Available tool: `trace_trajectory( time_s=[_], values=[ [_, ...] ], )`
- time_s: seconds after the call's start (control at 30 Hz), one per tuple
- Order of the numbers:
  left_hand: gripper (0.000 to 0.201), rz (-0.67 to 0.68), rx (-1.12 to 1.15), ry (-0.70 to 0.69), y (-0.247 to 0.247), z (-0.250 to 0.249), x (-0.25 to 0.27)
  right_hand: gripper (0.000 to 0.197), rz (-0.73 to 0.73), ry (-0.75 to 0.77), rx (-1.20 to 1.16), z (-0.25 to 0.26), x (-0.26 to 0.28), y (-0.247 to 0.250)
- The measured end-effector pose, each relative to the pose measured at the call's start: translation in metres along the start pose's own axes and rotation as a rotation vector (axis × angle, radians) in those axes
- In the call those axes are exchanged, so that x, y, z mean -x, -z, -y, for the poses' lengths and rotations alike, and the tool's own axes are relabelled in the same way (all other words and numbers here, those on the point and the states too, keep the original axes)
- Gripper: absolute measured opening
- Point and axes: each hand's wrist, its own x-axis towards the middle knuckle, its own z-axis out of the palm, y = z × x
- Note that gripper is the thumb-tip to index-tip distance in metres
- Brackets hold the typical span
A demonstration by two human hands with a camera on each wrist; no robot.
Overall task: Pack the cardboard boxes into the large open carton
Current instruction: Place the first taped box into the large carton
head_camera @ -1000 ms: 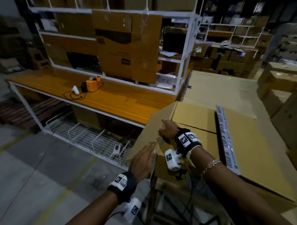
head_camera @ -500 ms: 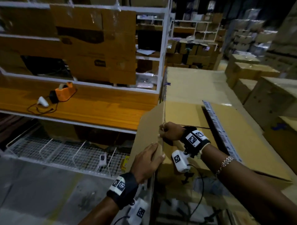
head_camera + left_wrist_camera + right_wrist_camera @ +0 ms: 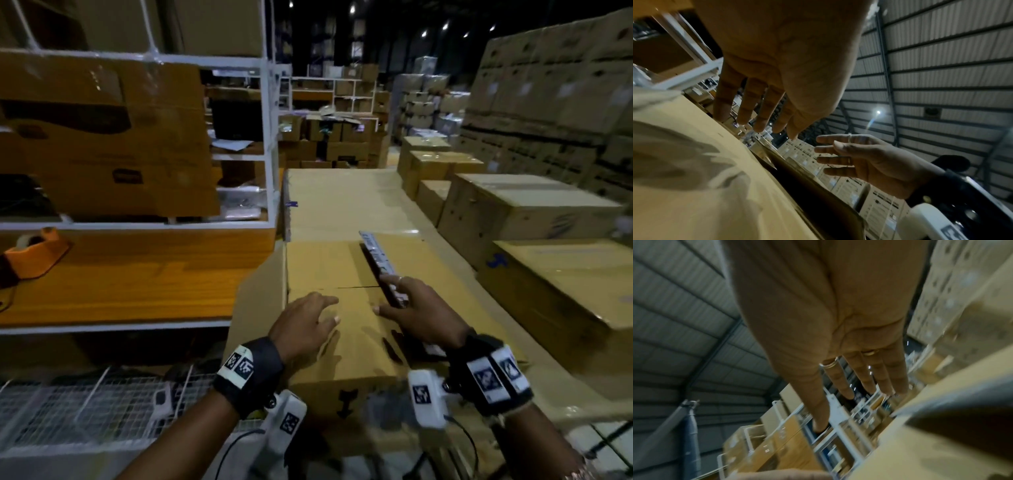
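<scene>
The large carton (image 3: 329, 263) stands right in front of me, its brown top flaps folded inward with a dark gap between them. A white printed strip (image 3: 376, 255) runs along that gap. One side flap (image 3: 257, 291) sticks out to the left. My left hand (image 3: 308, 318) lies flat over the near top flap with straight fingers and holds nothing. My right hand (image 3: 411, 308) is spread open beside it, its fingertips at the strip and the gap. In the left wrist view my left hand's fingers (image 3: 748, 104) reach down to the cardboard, and my right hand (image 3: 849, 155) is open. The carton's inside is hidden.
An orange workbench (image 3: 137, 274) with a tape dispenser (image 3: 37, 251) and a white shelf frame (image 3: 270, 137) stands to the left, over a wire rack (image 3: 85, 404). Closed cardboard boxes (image 3: 527, 212) crowd the right. A flat cardboard sheet (image 3: 342, 202) lies behind the carton.
My right hand has let go of the left flap's edge. Both hands have moved right onto the carton's top and now lie open. My view has swung up and right.
</scene>
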Motion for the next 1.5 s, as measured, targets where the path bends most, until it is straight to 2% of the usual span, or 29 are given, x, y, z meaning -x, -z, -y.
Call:
trace_trajectory(
  time_s=[0.1, 0.23, 0.3, 0.4, 0.53, 0.63, 0.73, 0.8, 0.87, 0.93, 1.07, 1.17, 1.27, 1.33, 1.43, 1.5],
  values=[
    [0.035, 0.053, -0.007, -0.007, -0.020, -0.023, -0.019, 0.073, -0.044, -0.074, -0.054, -0.037, 0.027, 0.011],
    [0.031, 0.136, -0.055, -0.043, -0.042, -0.056, -0.041, 0.077, -0.089, -0.045, -0.080, -0.085, 0.051, 0.015],
    [0.026, 0.176, -0.068, -0.053, -0.052, -0.068, -0.046, 0.087, -0.080, -0.060, -0.096, -0.105, 0.059, 0.016],
    [0.026, 0.175, -0.081, -0.079, -0.068, -0.079, -0.052, 0.093, -0.092, -0.039, -0.049, -0.137, 0.063, 0.013],
    [0.032, 0.115, 0.066, -0.164, -0.082, -0.090, -0.059, 0.081, -0.148, 0.040, -0.012, -0.163, 0.063, 0.018],
    [0.045, 0.004, 0.173, -0.265, -0.079, -0.101, -0.065, 0.071, -0.267, 0.136, -0.085, -0.163, 0.066, 0.029],
    [0.057, -0.064, 0.136, -0.395, -0.078, -0.127, -0.080, 0.055, -0.429, 0.229, -0.210, -0.169, 0.069, 0.044],
    [0.068, -0.057, 0.074, -0.438, -0.080, -0.149, -0.095, 0.049, -0.554, 0.250, -0.287, -0.178, 0.068, 0.057],
    [0.078, -0.009, 0.033, -0.470, -0.090, -0.173, -0.111, 0.055, -0.664, 0.241, -0.320, -0.189, 0.067, 0.070],
    [0.081, 0.055, 0.007, -0.467, -0.110, -0.196, -0.129, 0.067, -0.723, 0.177, -0.370, -0.204, 0.069, 0.082],
    [0.078, 0.264, -0.137, -0.337, -0.160, -0.219, -0.159, 0.088, -0.779, -0.009, -0.454, -0.237, 0.073, 0.089],
    [0.073, 0.382, -0.162, -0.331, -0.189, -0.229, -0.168, 0.109, -0.782, -0.127, -0.567, -0.260, 0.078, 0.093],
    [0.068, 0.444, -0.200, -0.305, -0.204, -0.228, -0.174, 0.108, -0.785, -0.258, -0.684, -0.288, 0.079, 0.084],
    [0.062, 0.481, -0.224, -0.291, -0.208, -0.226, -0.177, 0.107, -0.763, -0.363, -0.662, -0.305, 0.082, 0.074],
    [0.055, 0.511, -0.243, -0.287, -0.209, -0.226, -0.182, 0.098, -0.639, -0.526, -0.533, -0.318, 0.091, 0.063],
    [0.052, 0.516, -0.249, -0.280, -0.210, -0.227, -0.184, 0.088, -0.514, -0.615, -0.350, -0.322, 0.096, 0.057]
  ],
)
